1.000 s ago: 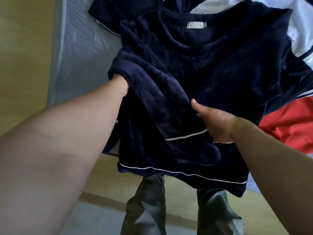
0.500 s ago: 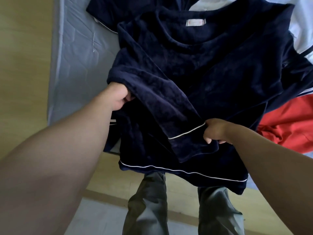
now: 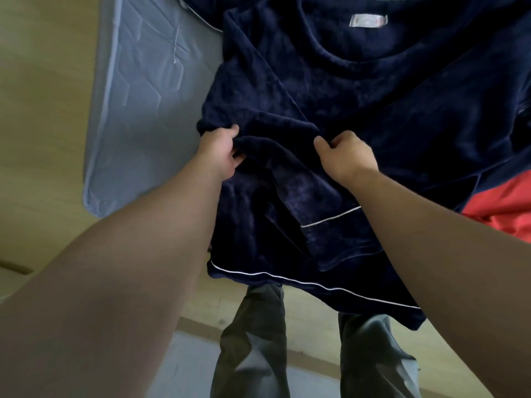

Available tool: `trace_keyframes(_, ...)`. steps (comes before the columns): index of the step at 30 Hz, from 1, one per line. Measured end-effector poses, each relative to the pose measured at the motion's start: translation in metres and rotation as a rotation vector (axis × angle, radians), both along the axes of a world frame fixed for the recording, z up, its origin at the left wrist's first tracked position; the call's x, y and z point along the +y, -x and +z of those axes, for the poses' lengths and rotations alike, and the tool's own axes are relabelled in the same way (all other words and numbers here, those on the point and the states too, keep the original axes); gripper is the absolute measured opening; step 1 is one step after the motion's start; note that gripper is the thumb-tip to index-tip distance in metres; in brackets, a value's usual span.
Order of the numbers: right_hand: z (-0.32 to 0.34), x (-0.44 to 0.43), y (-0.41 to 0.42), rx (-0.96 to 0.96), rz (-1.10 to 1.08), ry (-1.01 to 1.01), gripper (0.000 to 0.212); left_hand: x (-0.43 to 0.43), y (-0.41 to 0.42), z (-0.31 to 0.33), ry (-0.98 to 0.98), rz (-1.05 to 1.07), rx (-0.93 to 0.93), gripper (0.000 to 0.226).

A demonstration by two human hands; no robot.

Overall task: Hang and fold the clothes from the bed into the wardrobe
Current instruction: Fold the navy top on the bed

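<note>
A dark navy velvety top [image 3: 359, 90] with white piping lies spread on the bed [image 3: 138, 110], its hem hanging over the bed's near edge. One sleeve is folded across its front, the white-piped cuff [image 3: 330, 219] pointing toward me. My left hand [image 3: 221, 147] grips the fabric at the left side fold of the top. My right hand [image 3: 342, 153] pinches the folded sleeve's upper edge near the middle. A small label [image 3: 367, 20] shows inside the neckline.
A red garment [image 3: 508, 208] lies on the bed at the right, partly under the navy top. More dark clothing lies at the top edge. The grey-blue mattress shows bare on the left. Wooden floor and my grey trouser legs [image 3: 253, 340] are below.
My right hand has let go of the sleeve cuff and moved up to pinch the sleeve higher. My left hand has shifted slightly right along the fold. The cuff now lies flat.
</note>
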State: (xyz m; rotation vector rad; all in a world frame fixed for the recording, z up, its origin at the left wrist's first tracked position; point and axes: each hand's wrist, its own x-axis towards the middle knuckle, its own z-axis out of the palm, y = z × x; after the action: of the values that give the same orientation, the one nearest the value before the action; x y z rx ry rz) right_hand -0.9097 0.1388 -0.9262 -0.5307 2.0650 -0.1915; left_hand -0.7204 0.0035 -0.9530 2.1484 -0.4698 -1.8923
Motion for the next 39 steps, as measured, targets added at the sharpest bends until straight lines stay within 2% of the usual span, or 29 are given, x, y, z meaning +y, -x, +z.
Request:
trace_keyframes(2,-0.008,0.0,-0.002,-0.052,-0.012,0.019,0.034,-0.002,-0.008,-0.006,0.054,-0.094,-0.059,0.046)
trace_keyframes(4,-0.016,0.004,-0.002,-0.02,-0.068,0.048,0.019,-0.002,-0.014,-0.008,0.109,-0.185,-0.152,0.054)
trace_keyframes(7,-0.019,0.009,0.0,-0.024,-0.105,0.073,0.009,-0.006,-0.018,-0.012,0.101,-0.162,-0.199,0.053)
trace_keyframes(9,-0.018,0.011,-0.001,-0.099,-0.085,0.072,0.014,-0.006,-0.015,-0.01,0.059,-0.103,-0.208,0.05)
trace_keyframes(13,-0.014,0.014,-0.001,-0.19,-0.107,0.054,0.024,0.014,-0.003,0.003,-0.078,-0.068,-0.096,0.071)
trace_keyframes(17,-0.008,0.013,0.004,-0.245,-0.166,0.029,0.029,0.052,0.008,0.006,-0.198,-0.056,0.007,0.062)
trace_keyframes(20,-0.005,0.014,0.013,-0.294,-0.088,-0.031,0.037,0.062,0.005,0.002,-0.182,0.069,-0.029,0.048)
trace_keyframes(25,-0.003,0.025,0.029,-0.367,0.186,-0.199,0.037,0.067,-0.004,0.0,-0.162,0.194,0.033,0.051)
trace_keyframes(27,-0.002,0.033,0.032,-0.424,0.137,-0.19,0.037,0.074,-0.002,0.005,-0.155,0.11,0.042,0.049)
trace_keyframes(29,0.0,0.041,0.032,-0.446,0.03,-0.139,0.035,0.084,0.004,0.011,-0.173,-0.064,0.084,0.048)
trace_keyframes(31,-0.001,0.052,0.032,-0.402,0.01,-0.103,0.045,0.097,0.01,0.014,-0.163,-0.189,0.105,0.045)
trace_keyframes(34,0.002,0.069,0.03,-0.42,0.014,-0.084,0.066,0.114,0.012,0.012,-0.039,-0.211,-0.043,0.047)
trace_keyframes(35,0.003,0.075,0.031,-0.47,-0.002,-0.093,0.066,0.118,0.012,0.011,0.017,-0.234,-0.106,0.048)
trace_keyframes(37,0.002,0.087,0.034,-0.581,-0.004,-0.121,0.05,0.126,0.013,0.01,0.141,-0.33,-0.227,0.05)
trace_keyframes(39,0.001,0.095,0.038,-0.59,0.013,-0.115,0.039,0.13,0.014,0.009,0.248,-0.435,-0.339,0.054)
